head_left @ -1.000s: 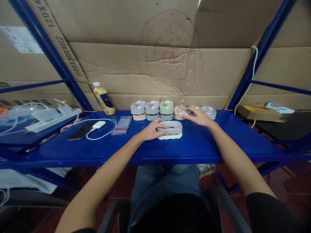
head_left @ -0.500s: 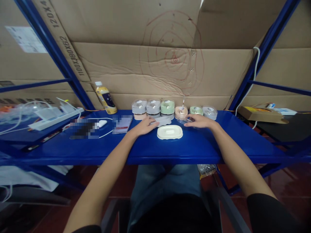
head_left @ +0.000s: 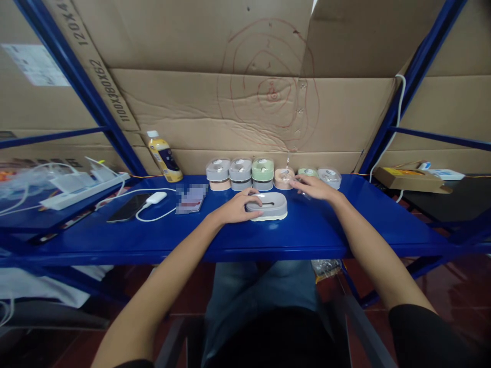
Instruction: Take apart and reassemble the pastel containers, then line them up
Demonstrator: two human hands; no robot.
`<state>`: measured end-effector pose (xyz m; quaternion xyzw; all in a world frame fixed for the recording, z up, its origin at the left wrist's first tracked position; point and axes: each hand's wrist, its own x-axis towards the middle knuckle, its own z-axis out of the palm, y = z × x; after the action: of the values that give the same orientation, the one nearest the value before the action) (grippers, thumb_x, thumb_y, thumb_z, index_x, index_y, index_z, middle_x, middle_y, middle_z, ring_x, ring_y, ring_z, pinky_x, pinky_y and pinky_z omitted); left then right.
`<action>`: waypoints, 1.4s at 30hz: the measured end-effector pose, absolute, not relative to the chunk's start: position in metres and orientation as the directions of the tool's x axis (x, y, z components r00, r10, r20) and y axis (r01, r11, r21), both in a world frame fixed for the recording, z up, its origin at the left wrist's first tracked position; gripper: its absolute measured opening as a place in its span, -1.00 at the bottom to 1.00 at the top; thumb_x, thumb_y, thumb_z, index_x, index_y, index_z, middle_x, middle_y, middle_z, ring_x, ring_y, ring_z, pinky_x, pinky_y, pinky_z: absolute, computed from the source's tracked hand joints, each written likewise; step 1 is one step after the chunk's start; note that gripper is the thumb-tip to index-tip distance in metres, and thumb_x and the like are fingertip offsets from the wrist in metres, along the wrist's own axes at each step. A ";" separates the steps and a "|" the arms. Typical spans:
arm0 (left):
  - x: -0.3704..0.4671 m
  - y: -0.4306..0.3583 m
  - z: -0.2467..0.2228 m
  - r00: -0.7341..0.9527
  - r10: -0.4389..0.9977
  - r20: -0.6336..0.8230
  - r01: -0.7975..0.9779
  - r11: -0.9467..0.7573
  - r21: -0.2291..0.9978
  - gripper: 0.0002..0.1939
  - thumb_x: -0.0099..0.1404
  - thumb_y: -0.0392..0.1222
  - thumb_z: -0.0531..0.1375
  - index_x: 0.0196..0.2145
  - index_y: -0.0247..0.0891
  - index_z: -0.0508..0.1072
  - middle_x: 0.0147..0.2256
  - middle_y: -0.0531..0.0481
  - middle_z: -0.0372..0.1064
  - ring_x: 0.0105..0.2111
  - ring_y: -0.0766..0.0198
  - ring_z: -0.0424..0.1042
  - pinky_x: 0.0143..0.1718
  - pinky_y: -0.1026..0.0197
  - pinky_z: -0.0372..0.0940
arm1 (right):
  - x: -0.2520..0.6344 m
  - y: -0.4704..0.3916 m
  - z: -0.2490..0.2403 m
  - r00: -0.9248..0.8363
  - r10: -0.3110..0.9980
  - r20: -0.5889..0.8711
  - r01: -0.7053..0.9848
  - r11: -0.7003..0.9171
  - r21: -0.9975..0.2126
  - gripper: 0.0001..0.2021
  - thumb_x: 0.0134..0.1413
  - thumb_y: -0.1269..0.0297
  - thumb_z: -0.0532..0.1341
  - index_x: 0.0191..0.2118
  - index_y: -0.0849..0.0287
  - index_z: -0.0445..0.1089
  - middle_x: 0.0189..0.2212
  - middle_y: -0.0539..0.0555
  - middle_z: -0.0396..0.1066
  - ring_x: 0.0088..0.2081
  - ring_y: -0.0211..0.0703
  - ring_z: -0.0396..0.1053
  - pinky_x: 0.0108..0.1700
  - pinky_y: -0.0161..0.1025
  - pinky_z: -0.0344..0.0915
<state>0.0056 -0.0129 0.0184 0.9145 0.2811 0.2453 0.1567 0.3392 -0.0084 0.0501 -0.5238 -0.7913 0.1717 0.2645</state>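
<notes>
A grey oval piece [head_left: 276, 203] with a long slot in its middle sits on a cream oval base [head_left: 270, 219] with a wavy rim. My left hand [head_left: 240, 206] grips the grey piece at its left end, thumb on the near side and fingers over the far side. My right hand [head_left: 315, 187] is to the right and slightly behind, its fingers closed around a clear plastic cover [head_left: 306, 195] that is mostly hidden and hard to make out. Just beyond these fingertips stands a peach box [head_left: 283, 179] with a clear top.
At the back stand stacked grey boxes [head_left: 240, 167], a green-topped stack [head_left: 263, 169] and smaller boxes including a pale grey one [head_left: 330, 178]. Left are a drink bottle [head_left: 165, 157], two phones and a white charger [head_left: 156, 198] with cable. Blue posts frame the table [head_left: 215, 240].
My left hand has brought the grey piece nearer and set it over the cream base. The right hand stays near the peach box with the clear cover. The view has shifted slightly.
</notes>
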 end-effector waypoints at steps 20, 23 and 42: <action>0.021 -0.015 -0.001 0.692 0.636 0.342 0.407 -0.735 0.542 0.33 0.05 -0.11 0.45 0.54 -0.22 -0.29 0.37 -0.39 0.21 0.33 -0.30 0.31 0.34 -0.24 0.22 | 0.282 -0.033 0.036 -0.608 0.694 0.386 0.607 0.719 -0.338 -0.19 -0.01 -0.23 0.45 0.30 0.07 0.43 0.14 0.24 0.50 0.14 0.25 0.47 0.23 0.19 0.37; 0.021 -0.013 -0.004 0.675 0.643 0.363 0.401 -0.732 0.551 0.36 0.02 -0.12 0.46 0.55 -0.25 -0.29 0.43 -0.43 0.08 0.42 -0.34 0.16 0.41 -0.27 0.11 | 0.278 -0.033 0.032 -0.603 0.694 0.394 0.629 0.717 -0.300 -0.17 0.01 -0.27 0.43 0.33 0.03 0.39 0.13 0.24 0.48 0.14 0.27 0.45 0.22 0.23 0.36; 0.024 -0.012 -0.002 0.684 0.638 0.353 0.419 -0.741 0.526 0.29 0.03 0.00 0.48 0.52 -0.28 -0.13 0.43 -0.42 0.07 0.42 -0.37 0.15 0.39 -0.31 0.15 | 0.271 -0.036 0.030 -0.633 0.730 0.256 0.706 0.681 -0.197 -0.01 0.03 -0.34 0.40 0.48 0.00 0.21 0.01 0.27 0.45 0.05 0.32 0.44 0.08 0.19 0.41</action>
<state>0.0237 -0.0121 -0.0016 0.8943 0.2953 0.2657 0.2061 0.2711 -0.0364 0.0296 -0.3976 -0.9028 0.0392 0.1590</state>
